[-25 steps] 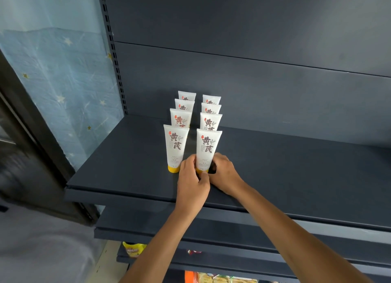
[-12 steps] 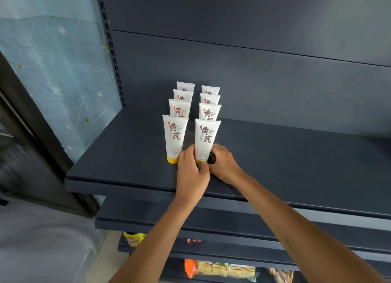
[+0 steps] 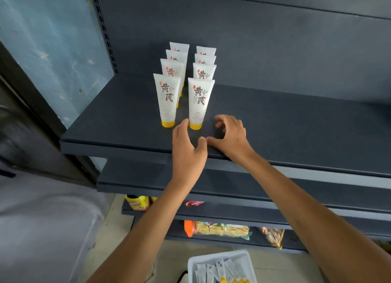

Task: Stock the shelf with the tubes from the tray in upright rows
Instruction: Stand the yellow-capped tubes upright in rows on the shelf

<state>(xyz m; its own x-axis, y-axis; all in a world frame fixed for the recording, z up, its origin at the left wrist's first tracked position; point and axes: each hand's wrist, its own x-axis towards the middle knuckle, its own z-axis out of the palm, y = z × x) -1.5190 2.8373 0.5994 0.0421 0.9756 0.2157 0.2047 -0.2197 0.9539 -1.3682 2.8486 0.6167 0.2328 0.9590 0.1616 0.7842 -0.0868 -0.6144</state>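
Several white tubes with yellow caps stand cap-down in two rows on the dark shelf (image 3: 275, 121). The front left tube (image 3: 167, 100) and the front right tube (image 3: 200, 102) lead the rows. My left hand (image 3: 188, 149) hovers just in front of the front right tube, fingers apart, holding nothing. My right hand (image 3: 230, 136) is to the right of that tube, curled open and apart from it. A white tray (image 3: 220, 258) with more tubes lying in it sits on the floor at the bottom edge.
The shelf stretches bare to the right of the rows. Lower shelves hold a yellow jar (image 3: 137, 202) and packaged snacks (image 3: 220, 228). A perforated upright (image 3: 103, 28) and a blue starred wall (image 3: 48, 39) bound the left side.
Both hands have let go of the front right tube and pulled back toward the shelf edge. The camera has tilted down, bringing the tray into view.
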